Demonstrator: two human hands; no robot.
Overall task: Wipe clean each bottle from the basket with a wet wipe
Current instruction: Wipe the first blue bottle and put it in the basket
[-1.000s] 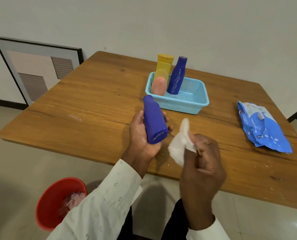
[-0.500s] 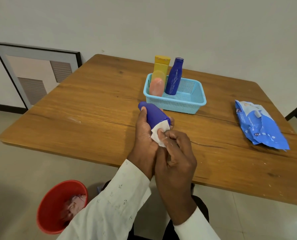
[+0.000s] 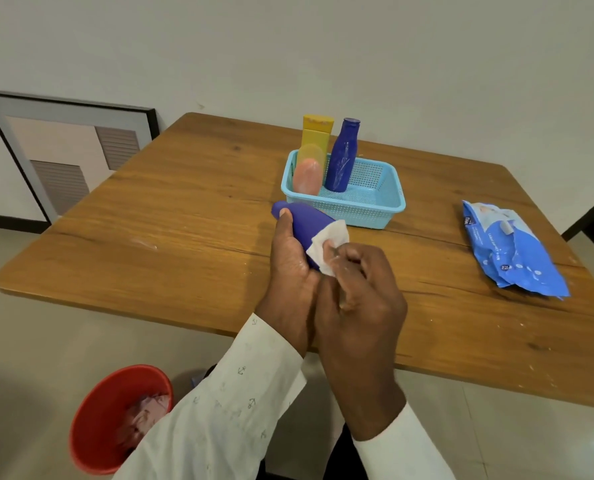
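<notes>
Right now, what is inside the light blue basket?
Inside the basket stand a yellow bottle, a pink bottle and a dark blue bottle. The near wall hides their bases.

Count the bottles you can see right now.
4. One blue bottle is in the left hand; the yellow, pink and second blue bottles stand in the basket. None seem hidden.

blue bottle: tilted, held | wet wipe: pressed on it
</notes>
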